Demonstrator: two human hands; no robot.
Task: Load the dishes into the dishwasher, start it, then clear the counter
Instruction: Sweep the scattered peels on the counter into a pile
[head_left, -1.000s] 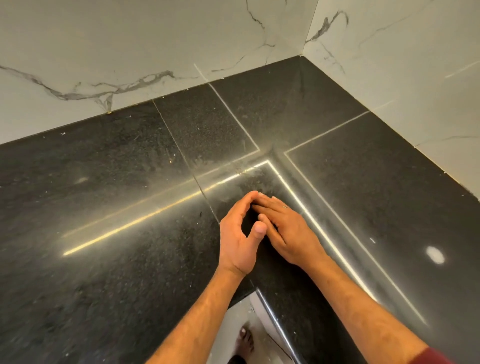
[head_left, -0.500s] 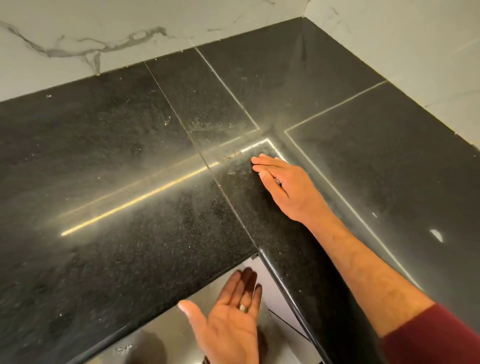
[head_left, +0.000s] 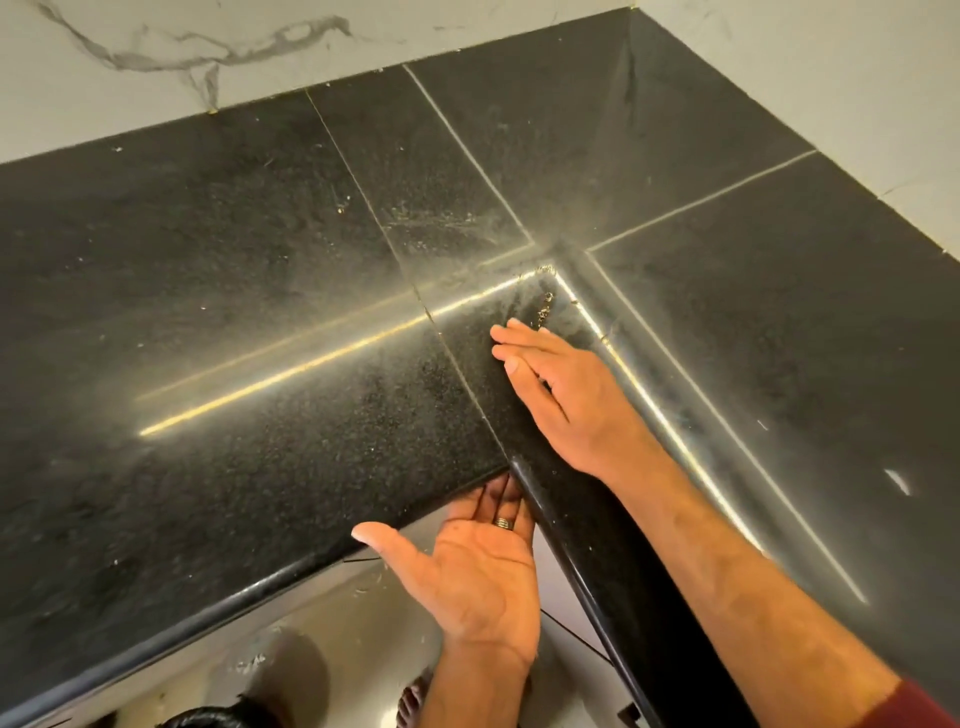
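The black granite counter forms an L around an inner corner. My right hand lies flat on the counter near that corner, fingers straight and together, with small crumbs just beyond the fingertips. My left hand is held palm up, fingers straight, just below the counter's rounded edge at the inner corner; a ring shows on one finger. The palm looks bare. No dishes or dishwasher are in view.
White marble walls back the counter on the far and right sides. Fine dust and specks streak the counter. Below the edge are a shiny floor and a foot.
My left hand left the counter and dropped below the edge, then rose palm up to the inner corner. My right hand stayed flat on the counter.
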